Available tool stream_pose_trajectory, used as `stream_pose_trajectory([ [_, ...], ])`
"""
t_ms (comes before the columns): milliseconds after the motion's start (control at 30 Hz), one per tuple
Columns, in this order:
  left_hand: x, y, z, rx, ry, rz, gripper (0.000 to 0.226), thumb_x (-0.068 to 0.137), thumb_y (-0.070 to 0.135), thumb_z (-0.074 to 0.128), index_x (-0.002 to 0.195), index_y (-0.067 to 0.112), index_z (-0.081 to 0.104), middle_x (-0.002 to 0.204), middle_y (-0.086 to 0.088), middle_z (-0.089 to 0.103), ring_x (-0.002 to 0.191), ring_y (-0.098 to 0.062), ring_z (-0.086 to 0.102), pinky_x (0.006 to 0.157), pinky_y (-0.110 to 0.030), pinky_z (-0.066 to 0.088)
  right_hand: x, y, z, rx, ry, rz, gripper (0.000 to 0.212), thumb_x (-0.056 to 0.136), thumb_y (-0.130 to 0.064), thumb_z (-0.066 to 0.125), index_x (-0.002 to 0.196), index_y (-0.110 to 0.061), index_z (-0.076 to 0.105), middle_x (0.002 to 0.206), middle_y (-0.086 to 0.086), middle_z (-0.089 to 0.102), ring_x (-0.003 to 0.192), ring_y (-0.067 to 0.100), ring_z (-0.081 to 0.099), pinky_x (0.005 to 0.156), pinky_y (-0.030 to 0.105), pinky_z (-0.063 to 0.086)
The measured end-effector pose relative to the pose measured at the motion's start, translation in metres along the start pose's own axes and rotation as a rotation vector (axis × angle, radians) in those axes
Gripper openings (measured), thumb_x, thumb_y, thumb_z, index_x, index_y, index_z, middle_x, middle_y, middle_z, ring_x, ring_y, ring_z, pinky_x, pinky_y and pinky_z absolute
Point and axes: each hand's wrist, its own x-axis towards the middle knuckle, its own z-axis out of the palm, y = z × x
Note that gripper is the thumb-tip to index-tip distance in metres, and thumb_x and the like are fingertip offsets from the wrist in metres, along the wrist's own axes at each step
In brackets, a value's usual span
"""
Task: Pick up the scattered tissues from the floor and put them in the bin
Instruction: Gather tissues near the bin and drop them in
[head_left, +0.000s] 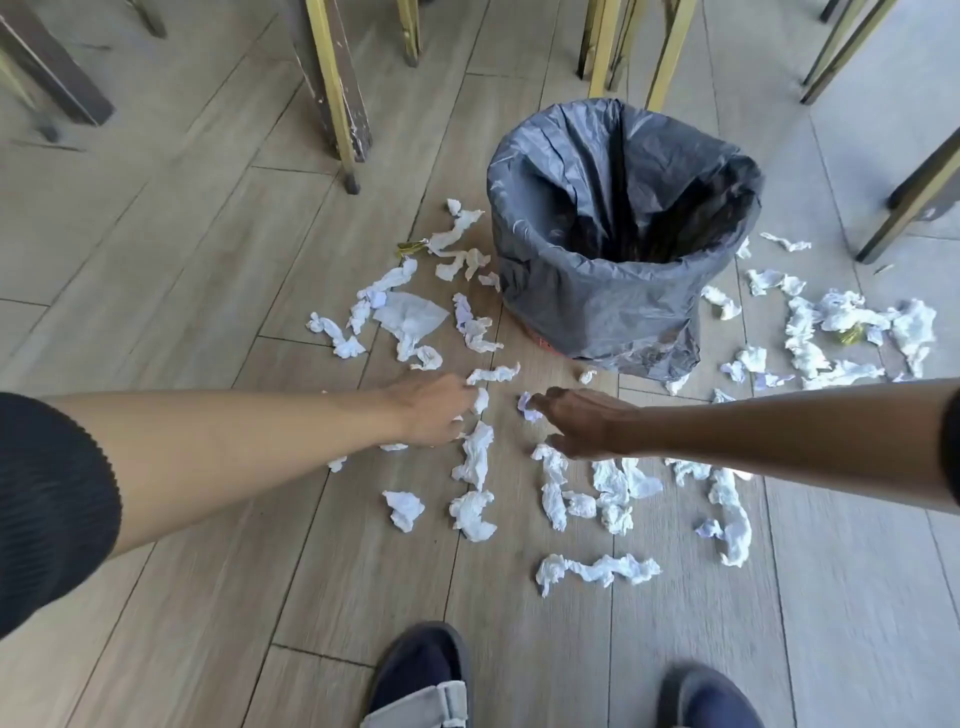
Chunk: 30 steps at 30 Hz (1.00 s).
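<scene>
Tissues (475, 457), crumpled and surely feather-light and soft, lie scattered over the floor (208, 260) on every side of the bin (597, 312); any bunched fold should do for a pinch. Left hand (431, 410) pinches one small wad; right hand (582, 421) curls its fingers on another. The bin's black liner looks empty, though its bottom is too dark to tell.

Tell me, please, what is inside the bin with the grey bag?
Inside the bin only the dark, crumpled liner shows, sinking into shadow. No tissue is visible in it. The bottom is too dark to see, so something could lie there.
</scene>
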Motion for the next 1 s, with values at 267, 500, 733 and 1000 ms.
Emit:
stream_pose_trajectory([
  [267,0.026,0.028,0.027,-0.124,0.120,0.118,0.027,0.092,0.009,0.049,0.115,0.016,0.062,0.101,0.002,0.051,0.081,-0.021,0.058,0.068,-0.038,0.053,0.030,0.018,0.017,-0.063,0.038,-0.065,0.056,0.094,-0.009,0.054,0.144,-0.029,0.040,0.153,0.005,0.036,0.093,0.032,0.068,0.070,0.042,0.059],
  [500,0.040,0.029,0.041,-0.112,-0.067,0.093,0.032,0.086,0.014,0.060,0.118,0.015,0.056,0.111,-0.003,0.041,0.084,-0.019,0.049,0.057,-0.032,0.039,0.040,0.022,0.020,-0.014,-0.021,-0.022,0.015,0.097,-0.009,0.055,0.113,-0.011,0.053,0.119,0.012,0.051,0.071,0.022,0.056,0.063,0.037,0.054],
  [733,0.048,0.025,0.051,-0.251,-0.064,0.079,0.034,0.079,-0.008,0.050,0.101,0.016,0.059,0.101,0.001,0.047,0.084,-0.020,0.052,0.063,-0.036,0.047,0.032,0.032,0.022,0.190,0.000,-0.006,0.027,0.089,0.007,0.042,0.103,-0.016,0.051,0.105,0.008,0.064,0.082,0.023,0.060,0.073,0.040,0.055],
  [1000,0.047,0.036,0.035,-0.465,-0.060,-0.018,0.025,0.088,-0.003,0.042,0.098,0.016,0.054,0.087,0.002,0.052,0.069,-0.010,0.050,0.060,-0.032,0.046,0.007,0.025,0.014,0.138,0.043,-0.026,0.021,0.099,-0.031,0.037,0.092,-0.015,0.046,0.057,0.003,0.055,0.047,0.020,0.051,0.057,0.039,0.051],
])
